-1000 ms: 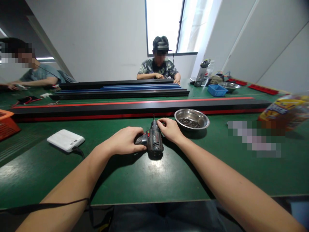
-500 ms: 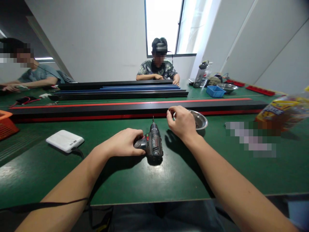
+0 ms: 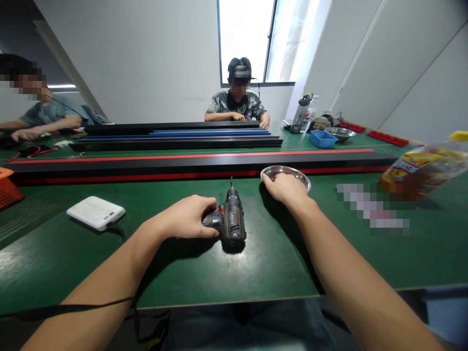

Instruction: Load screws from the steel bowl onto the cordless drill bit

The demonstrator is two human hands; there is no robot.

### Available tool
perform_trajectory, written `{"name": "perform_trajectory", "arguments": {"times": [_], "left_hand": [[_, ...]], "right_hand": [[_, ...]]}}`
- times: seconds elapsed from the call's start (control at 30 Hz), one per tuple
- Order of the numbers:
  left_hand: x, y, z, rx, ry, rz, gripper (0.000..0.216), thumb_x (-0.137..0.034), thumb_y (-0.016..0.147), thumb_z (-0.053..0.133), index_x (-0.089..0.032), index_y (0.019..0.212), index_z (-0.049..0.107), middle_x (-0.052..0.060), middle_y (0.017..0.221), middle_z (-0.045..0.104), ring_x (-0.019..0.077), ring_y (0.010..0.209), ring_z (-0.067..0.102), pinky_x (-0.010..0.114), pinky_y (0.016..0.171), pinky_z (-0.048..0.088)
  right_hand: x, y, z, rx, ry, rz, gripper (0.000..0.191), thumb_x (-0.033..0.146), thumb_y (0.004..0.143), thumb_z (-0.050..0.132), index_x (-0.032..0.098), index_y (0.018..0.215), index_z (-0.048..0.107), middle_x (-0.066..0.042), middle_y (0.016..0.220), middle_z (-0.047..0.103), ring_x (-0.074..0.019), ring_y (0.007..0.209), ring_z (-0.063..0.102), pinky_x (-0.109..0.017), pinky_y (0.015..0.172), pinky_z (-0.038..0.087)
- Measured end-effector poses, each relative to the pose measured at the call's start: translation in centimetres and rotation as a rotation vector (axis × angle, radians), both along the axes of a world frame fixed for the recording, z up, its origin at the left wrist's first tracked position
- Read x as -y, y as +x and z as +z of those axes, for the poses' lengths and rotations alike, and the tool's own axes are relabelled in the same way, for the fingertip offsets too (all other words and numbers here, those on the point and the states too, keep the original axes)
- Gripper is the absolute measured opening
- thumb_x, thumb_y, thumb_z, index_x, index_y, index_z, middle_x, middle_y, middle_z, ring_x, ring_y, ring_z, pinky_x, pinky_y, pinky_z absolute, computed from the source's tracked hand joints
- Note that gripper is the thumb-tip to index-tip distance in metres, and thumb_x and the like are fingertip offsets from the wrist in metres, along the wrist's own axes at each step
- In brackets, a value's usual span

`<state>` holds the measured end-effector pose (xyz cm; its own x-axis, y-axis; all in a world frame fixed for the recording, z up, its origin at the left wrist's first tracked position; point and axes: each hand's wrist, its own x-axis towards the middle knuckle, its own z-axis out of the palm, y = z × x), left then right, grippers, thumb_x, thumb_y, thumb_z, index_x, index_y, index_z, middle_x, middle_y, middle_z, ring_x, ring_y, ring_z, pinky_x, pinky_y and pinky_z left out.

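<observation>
A black cordless drill (image 3: 233, 222) lies on its side on the green table, its thin bit pointing away from me. My left hand (image 3: 190, 217) is closed around the drill's handle. At the right, my right hand (image 3: 290, 187) reaches into a shallow metal bowl (image 3: 272, 170). Its fingertips are hidden inside the bowl, so what they touch or hold does not show. Beyond the drill bit, a long black bar with red strips (image 3: 175, 165) lies across the table.
A white power bank (image 3: 95, 213) with a cable lies left, near an orange basket (image 3: 9, 187). A snack bag (image 3: 420, 170) stands right. Farther back are black and blue bars (image 3: 183, 138), a blue bin (image 3: 323, 139), bottles (image 3: 302, 113) and two people seated at the table.
My right hand has moved from beside the bowl's left rim, where its fingers were pinched, into the bowl. My left hand keeps its hold on the drill.
</observation>
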<state>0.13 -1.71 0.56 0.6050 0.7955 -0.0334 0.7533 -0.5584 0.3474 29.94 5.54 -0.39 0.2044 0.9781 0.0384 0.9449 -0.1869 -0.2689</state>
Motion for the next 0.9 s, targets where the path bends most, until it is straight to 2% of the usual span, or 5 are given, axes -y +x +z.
{"name": "perform_trajectory", "arguments": {"times": [0.2,0.4,0.6,0.9], "left_hand": [[0.1,-0.2,0.2,0.004,-0.002,-0.004,0.038,-0.053,0.074,0.079,-0.024,0.090,0.061,-0.002,0.083,0.067,0.0183,0.071,0.060,0.029,0.061,0.038],[0.2,-0.2,0.3,0.007,0.002,-0.008,0.037,-0.052,0.074,0.079,-0.023,0.090,0.060,-0.001,0.083,0.067,0.0183,0.071,0.060,0.029,0.060,0.038],[0.0,-0.3,0.1,0.018,-0.018,-0.008,0.036,-0.051,0.075,0.079,-0.024,0.091,0.060,-0.002,0.083,0.067,0.0176,0.070,0.060,0.029,0.060,0.038],[-0.4,0.0,0.2,-0.010,0.000,0.005,0.038,-0.053,0.074,0.077,-0.023,0.091,0.061,0.000,0.086,0.069,0.0192,0.072,0.061,0.030,0.061,0.038]], "right_hand": [[0.3,-0.4,0.4,0.007,-0.056,0.038,0.082,0.068,0.103,0.029,0.003,0.119,0.077,-0.031,0.123,0.072,-0.0421,0.116,0.071,-0.051,0.104,0.050],[0.2,-0.5,0.5,0.001,-0.046,0.039,0.073,0.063,0.103,0.035,0.006,0.115,0.078,-0.030,0.122,0.073,-0.0408,0.118,0.070,-0.050,0.106,0.050],[-0.2,-0.3,0.4,0.015,0.033,-0.022,0.063,0.055,0.102,0.041,0.006,0.114,0.078,-0.029,0.119,0.074,-0.0391,0.114,0.071,-0.046,0.102,0.052],[-0.8,-0.1,0.1,0.034,0.183,-0.029,0.049,0.047,0.100,0.046,0.012,0.115,0.076,-0.023,0.116,0.076,-0.0366,0.111,0.072,-0.043,0.097,0.052]]}}
